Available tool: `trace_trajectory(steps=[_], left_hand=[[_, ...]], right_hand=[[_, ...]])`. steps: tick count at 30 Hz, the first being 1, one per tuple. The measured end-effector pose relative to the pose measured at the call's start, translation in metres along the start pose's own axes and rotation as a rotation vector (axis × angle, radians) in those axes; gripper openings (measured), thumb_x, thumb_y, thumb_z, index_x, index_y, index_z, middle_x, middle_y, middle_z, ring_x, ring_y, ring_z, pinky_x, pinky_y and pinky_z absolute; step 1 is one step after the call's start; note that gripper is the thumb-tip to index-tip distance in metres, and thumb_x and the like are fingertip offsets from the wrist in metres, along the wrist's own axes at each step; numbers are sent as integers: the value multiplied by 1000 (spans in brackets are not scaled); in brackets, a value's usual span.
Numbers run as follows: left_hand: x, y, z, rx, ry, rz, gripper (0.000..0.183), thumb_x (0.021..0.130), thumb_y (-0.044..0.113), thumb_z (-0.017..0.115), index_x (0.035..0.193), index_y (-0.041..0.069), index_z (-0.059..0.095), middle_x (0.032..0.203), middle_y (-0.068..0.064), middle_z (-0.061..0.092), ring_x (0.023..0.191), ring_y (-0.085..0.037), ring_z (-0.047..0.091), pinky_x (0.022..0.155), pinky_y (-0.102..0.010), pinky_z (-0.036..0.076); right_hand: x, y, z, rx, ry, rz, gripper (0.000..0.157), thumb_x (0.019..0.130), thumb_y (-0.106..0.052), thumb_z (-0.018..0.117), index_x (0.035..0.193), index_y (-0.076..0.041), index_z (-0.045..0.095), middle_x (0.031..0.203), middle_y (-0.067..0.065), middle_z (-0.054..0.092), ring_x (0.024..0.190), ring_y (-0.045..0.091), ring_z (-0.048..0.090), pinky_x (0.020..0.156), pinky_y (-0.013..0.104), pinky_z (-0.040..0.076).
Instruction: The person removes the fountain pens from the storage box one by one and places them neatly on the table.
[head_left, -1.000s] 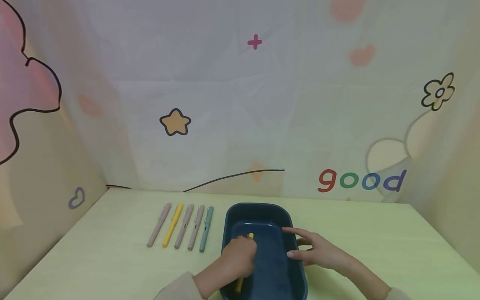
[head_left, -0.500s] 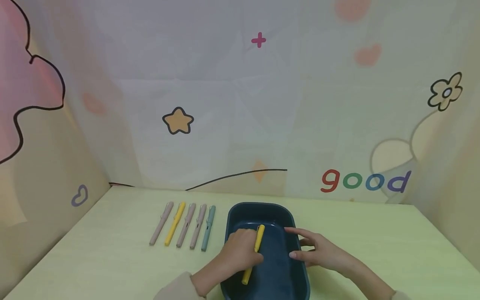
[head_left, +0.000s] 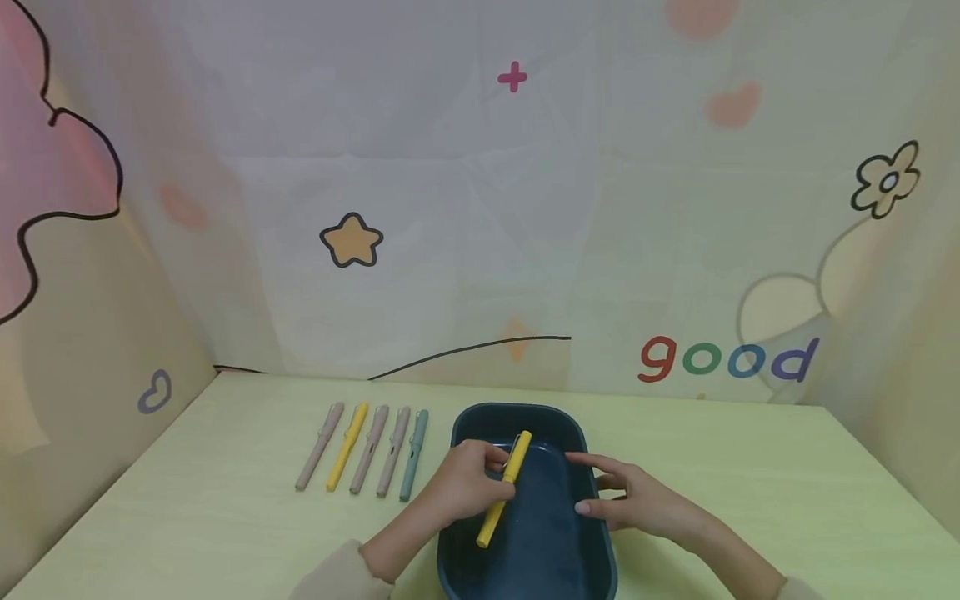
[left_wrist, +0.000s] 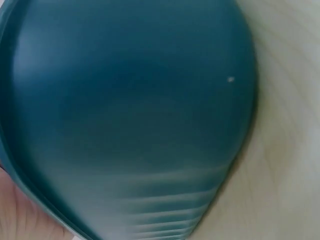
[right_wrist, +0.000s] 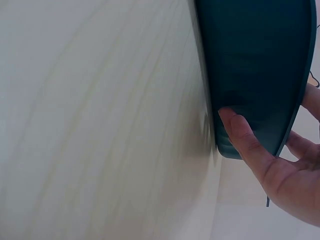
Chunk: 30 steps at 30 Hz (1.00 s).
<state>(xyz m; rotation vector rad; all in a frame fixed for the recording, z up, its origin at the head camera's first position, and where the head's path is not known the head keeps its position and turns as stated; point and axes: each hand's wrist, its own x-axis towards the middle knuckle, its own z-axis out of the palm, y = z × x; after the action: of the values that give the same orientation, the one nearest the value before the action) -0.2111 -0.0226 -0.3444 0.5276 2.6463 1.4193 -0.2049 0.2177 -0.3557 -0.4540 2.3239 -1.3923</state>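
My left hand [head_left: 468, 485] pinches a yellow pen [head_left: 491, 525] between thumb and fingers, over the left part of a dark blue plastic bin [head_left: 551, 533]. The pen tilts, its clip end pointing away from me. In the left wrist view the bin's outer wall [left_wrist: 130, 100] fills most of the picture, with part of the left hand [left_wrist: 22, 215] at the lower left; the pen is hidden there. My right hand [head_left: 648, 500] holds the bin's right side, fingers on both sides of the rim. The right wrist view shows that hand [right_wrist: 280, 180] against the bin's outside wall [right_wrist: 260, 60].
Left of the bin, several pens lie in a row: a mauve pen [head_left: 319, 447], a yellow pen [head_left: 347, 447], two more mauve pens [head_left: 369, 450] and a teal pen [head_left: 413, 456]. A printed cloth [head_left: 450, 250] stands behind the pale table [head_left: 187, 500].
My left hand has lifted the yellow pen from low inside the bin, moving it up and slightly away from me. My right hand stays on the bin's side.
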Motion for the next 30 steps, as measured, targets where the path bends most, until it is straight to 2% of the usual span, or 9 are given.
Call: trace_trajectory(steps=[6, 15, 24, 30], left_hand=[[-2, 1, -4, -43, 46, -14, 32, 72, 1, 68, 102, -7, 59, 90, -12, 62, 81, -23, 60, 60, -29, 54], [-6, 1, -15, -92, 97, -37, 35, 75, 3, 67, 107, -5, 57, 85, -12, 65, 69, -18, 63, 57, -29, 54], [-12, -8, -36, -219, 75, -70, 42, 80, 5, 66, 118, -6, 52, 92, -15, 64, 74, -20, 65, 61, -33, 55], [-16, -16, -52, -245, 116, -120, 45, 80, 6, 67, 122, -1, 52, 102, -17, 63, 78, -20, 65, 61, -34, 55]], right_hand=[[1, 1, 0, 10, -1, 3, 71, 83, -27, 66, 141, -7, 31, 136, 30, 32, 115, 44, 42, 75, 43, 53], [1, 0, -1, -3, 10, 12, 71, 82, -27, 67, 140, -8, 32, 137, 29, 32, 116, 46, 40, 74, 43, 53], [0, -1, 1, 6, 10, 18, 74, 80, -28, 69, 140, -7, 33, 136, 31, 31, 118, 48, 38, 71, 40, 54], [-1, -2, -1, -9, 9, 10, 74, 79, -30, 70, 139, -6, 34, 134, 31, 34, 116, 47, 40, 70, 40, 54]])
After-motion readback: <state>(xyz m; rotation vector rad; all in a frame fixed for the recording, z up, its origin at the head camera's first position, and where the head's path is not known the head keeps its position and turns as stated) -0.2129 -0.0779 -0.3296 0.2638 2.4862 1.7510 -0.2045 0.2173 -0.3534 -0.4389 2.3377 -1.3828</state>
